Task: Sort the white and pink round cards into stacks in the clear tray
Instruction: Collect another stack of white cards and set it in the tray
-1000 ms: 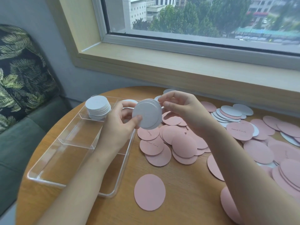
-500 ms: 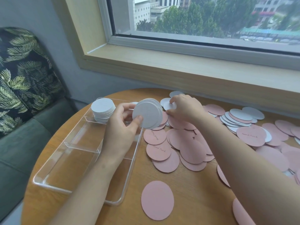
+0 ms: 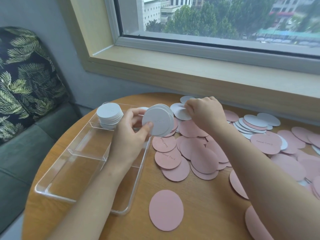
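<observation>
Holding a small sheaf of white cards (image 3: 158,120) upright above the tray's right wall, the left hand (image 3: 131,137) has its thumb pressed on the front face near the lower left edge and its fingers curled behind the sheaf. The right hand (image 3: 203,114) reaches to the far side of the table (image 3: 199,201), fingers bent down and pinching the edge of a loose white card (image 3: 179,111) that lies flat on the pile just beyond the sheaf. A stack (image 3: 109,115) of white cards stands in the far left compartment of the clear tray (image 3: 57,181). Pink cards (image 3: 199,149) lie overlapping on the table right of the tray, some with handwriting on them, and one pink card (image 3: 166,210) lies alone nearer the person. More white and pink cards (image 3: 256,125) are heaped further right.
</observation>
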A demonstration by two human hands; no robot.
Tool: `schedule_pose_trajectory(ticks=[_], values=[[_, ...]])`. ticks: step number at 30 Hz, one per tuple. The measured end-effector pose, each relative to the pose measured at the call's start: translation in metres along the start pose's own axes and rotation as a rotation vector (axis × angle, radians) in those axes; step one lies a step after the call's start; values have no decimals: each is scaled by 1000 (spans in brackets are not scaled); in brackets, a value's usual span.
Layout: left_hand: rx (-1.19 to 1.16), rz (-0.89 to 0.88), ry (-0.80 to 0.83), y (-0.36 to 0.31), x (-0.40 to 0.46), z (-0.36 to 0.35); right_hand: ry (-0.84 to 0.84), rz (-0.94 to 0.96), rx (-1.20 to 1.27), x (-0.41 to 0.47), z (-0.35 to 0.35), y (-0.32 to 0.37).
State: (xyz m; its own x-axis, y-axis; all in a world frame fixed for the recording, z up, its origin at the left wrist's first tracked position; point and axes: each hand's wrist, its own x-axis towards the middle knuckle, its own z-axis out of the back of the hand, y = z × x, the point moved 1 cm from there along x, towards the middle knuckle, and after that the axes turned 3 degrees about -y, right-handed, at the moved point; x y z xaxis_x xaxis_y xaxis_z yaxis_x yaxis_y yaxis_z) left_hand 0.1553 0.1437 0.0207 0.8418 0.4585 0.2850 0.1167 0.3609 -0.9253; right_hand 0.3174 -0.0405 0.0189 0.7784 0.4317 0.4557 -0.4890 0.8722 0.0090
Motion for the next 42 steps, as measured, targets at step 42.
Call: schedule_pose_trajectory(ticks=[42], values=[[20, 1, -3, 0, 0, 0, 150, -87, -35, -8, -23, 6]])
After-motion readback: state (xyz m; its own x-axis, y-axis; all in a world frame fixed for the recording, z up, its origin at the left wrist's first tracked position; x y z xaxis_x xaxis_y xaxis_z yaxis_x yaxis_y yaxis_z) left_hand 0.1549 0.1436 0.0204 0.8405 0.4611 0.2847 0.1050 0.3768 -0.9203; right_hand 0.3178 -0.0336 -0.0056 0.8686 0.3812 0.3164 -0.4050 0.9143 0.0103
